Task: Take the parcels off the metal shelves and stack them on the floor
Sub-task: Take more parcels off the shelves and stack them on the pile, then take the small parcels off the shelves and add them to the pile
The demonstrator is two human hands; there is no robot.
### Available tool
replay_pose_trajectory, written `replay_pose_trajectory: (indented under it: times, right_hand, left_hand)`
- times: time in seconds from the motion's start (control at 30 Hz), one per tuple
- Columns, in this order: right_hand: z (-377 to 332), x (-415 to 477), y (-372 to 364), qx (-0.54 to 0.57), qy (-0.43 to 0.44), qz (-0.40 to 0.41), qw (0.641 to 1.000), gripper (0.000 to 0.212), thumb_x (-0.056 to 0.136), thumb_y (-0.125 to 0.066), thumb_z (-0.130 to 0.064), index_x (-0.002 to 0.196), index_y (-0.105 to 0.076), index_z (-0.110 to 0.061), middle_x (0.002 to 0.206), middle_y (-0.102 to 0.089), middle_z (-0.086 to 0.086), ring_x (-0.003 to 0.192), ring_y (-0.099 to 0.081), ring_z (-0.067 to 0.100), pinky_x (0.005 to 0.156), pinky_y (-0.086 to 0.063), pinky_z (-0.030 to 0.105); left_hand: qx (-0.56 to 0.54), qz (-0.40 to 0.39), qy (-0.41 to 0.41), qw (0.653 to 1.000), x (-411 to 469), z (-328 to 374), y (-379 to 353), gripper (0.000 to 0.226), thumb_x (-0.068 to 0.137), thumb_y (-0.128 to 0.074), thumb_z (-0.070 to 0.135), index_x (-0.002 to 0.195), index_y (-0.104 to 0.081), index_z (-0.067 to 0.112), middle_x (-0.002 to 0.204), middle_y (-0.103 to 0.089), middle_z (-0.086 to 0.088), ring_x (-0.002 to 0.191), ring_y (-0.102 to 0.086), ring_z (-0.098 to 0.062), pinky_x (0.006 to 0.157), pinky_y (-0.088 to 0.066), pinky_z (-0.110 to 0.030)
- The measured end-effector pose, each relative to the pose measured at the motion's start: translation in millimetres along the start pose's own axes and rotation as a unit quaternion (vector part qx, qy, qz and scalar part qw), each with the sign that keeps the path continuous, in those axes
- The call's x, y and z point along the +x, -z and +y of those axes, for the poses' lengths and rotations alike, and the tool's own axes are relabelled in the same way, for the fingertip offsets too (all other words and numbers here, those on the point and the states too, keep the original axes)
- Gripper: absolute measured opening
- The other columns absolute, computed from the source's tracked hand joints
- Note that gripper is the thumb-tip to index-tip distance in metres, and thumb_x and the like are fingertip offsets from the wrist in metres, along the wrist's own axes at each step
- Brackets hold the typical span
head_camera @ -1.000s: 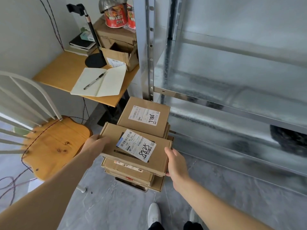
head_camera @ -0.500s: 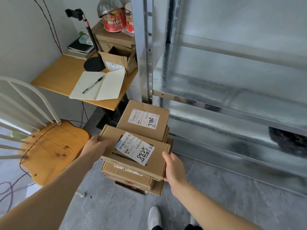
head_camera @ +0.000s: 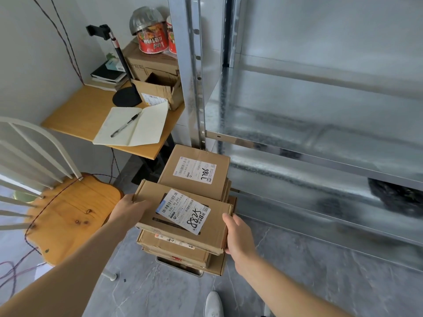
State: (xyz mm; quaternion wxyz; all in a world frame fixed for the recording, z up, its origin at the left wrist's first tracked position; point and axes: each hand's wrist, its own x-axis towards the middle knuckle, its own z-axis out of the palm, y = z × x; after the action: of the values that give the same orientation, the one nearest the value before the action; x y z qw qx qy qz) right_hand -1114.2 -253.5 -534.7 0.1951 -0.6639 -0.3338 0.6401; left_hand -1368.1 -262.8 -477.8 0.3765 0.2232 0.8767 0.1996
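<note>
The left hand (head_camera: 128, 209) and right hand (head_camera: 239, 236) held the labelled parcel (head_camera: 183, 213) by its short ends, fingers clamped on it, atop the parcel stack (head_camera: 174, 250). It probably needed squaring with that stack before release.

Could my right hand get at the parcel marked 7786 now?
Probably yes, once it lets go: the right hand holds the end of the front parcel, and the 7786 parcel lies behind, its top bare.

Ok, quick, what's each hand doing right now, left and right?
Left hand: holds the top parcel by its left end.
Right hand: holds the same parcel by its right end.
</note>
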Motion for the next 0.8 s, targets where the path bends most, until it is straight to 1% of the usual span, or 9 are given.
replay_pose_trajectory:
  times: [0.2,0.27,0.33,0.4,0.53,0.6,0.67,0.73,0.8]
  right_hand:
    - [-11.9,-1.7,11.1,0.013,0.01,0.013,1.0,0.086,0.072,-0.05,-0.078,0.144,-0.053,-0.032,0.151,-0.055,-0.004,0.139,-0.05,0.024,0.114,-0.042,0.057]
    - [-27.2,-8.5,17.9,0.015,0.021,0.018,1.0,0.08,0.081,-0.05,-0.07,0.149,-0.049,-0.029,0.155,-0.049,-0.005,0.143,-0.045,0.024,0.116,-0.038,0.058]
    - [-39.8,-11.1,26.0,0.023,0.035,0.022,0.999,0.075,0.088,-0.051,-0.066,0.153,-0.045,-0.028,0.16,-0.043,-0.003,0.146,-0.041,0.025,0.118,-0.036,0.058]
    - [-49.8,-12.0,32.8,0.031,0.044,0.029,0.998,0.068,0.098,-0.051,-0.057,0.158,-0.038,-0.028,0.163,-0.039,-0.002,0.148,-0.038,0.025,0.12,-0.034,0.058]
    - [-72.0,-20.5,46.4,0.041,0.078,0.039,0.995,0.065,0.102,-0.05,-0.052,0.16,-0.033,-0.027,0.165,-0.036,-0.002,0.149,-0.038,0.024,0.12,-0.035,0.058]
    - [-84.3,-28.0,56.2,0.045,0.098,0.049,0.993,0.066,0.102,-0.049,-0.053,0.16,-0.032,-0.027,0.166,-0.035,-0.002,0.15,-0.037,0.024,0.121,-0.033,0.057]
    - [-98.5,-36.2,69.2,0.053,0.115,0.058,0.99,0.065,0.103,-0.049,-0.052,0.161,-0.032,-0.027,0.165,-0.036,-0.002,0.149,-0.037,0.023,0.121,-0.033,0.056]
    - [-115.3,-47.5,87.3,0.064,0.14,0.068,0.986,0.062,0.104,-0.048,-0.049,0.16,-0.033,-0.026,0.164,-0.037,-0.003,0.148,-0.04,0.021,0.12,-0.034,0.054]
    - [-135.7,-59.5,107.7,0.068,0.173,0.081,0.979,0.06,0.104,-0.048,-0.048,0.159,-0.035,-0.026,0.163,-0.038,-0.005,0.147,-0.04,0.019,0.12,-0.035,0.053]
  left_hand:
    - [0.099,0.044,-0.044,0.993,-3.4,9.5,2.9,0.059,0.088,-0.068,0.026,0.14,-0.045,0.015,0.126,-0.049,-0.012,0.098,-0.055,-0.026,0.067,-0.049,-0.031]
    - [0.131,0.071,-0.08,0.986,-5.1,19.3,3.2,0.055,0.089,-0.066,0.025,0.139,-0.046,0.015,0.135,-0.046,-0.015,0.106,-0.055,-0.031,0.078,-0.055,-0.04]
    - [0.124,0.086,-0.096,0.984,-11.4,33.0,2.7,0.062,0.091,-0.063,0.035,0.147,-0.041,0.018,0.149,-0.038,-0.014,0.121,-0.052,-0.034,0.091,-0.053,-0.046]
    - [0.105,0.092,-0.125,0.982,-21.1,49.8,0.0,0.071,0.089,-0.065,0.041,0.15,-0.037,0.02,0.154,-0.034,-0.011,0.128,-0.048,-0.033,0.095,-0.05,-0.047]
    - [0.076,0.071,-0.193,0.976,-45.3,90.5,-9.7,0.069,0.088,-0.063,0.038,0.15,-0.038,0.02,0.153,-0.037,-0.009,0.124,-0.05,-0.029,0.086,-0.046,-0.04]
    - [0.056,0.052,-0.227,0.971,-57.1,112.4,-15.6,0.066,0.088,-0.063,0.039,0.147,-0.041,0.021,0.149,-0.042,-0.009,0.12,-0.053,-0.029,0.088,-0.047,-0.041]
    - [0.027,0.027,-0.268,0.963,-70.8,134.6,-22.7,0.061,0.088,-0.064,0.039,0.143,-0.046,0.021,0.141,-0.05,-0.008,0.107,-0.057,-0.023,0.089,-0.049,-0.039]
    - [-0.007,0.002,-0.31,0.951,-88.3,156.9,-29.7,0.053,0.091,-0.064,0.037,0.138,-0.05,0.019,0.129,-0.056,-0.003,0.095,-0.056,-0.014,0.081,-0.048,-0.033]
    - [-0.043,-0.035,-0.343,0.938,-104.6,179.2,-35.6,0.054,0.092,-0.064,0.04,0.14,-0.048,0.021,0.133,-0.057,0.0,0.11,-0.057,-0.018,0.093,-0.049,-0.039]
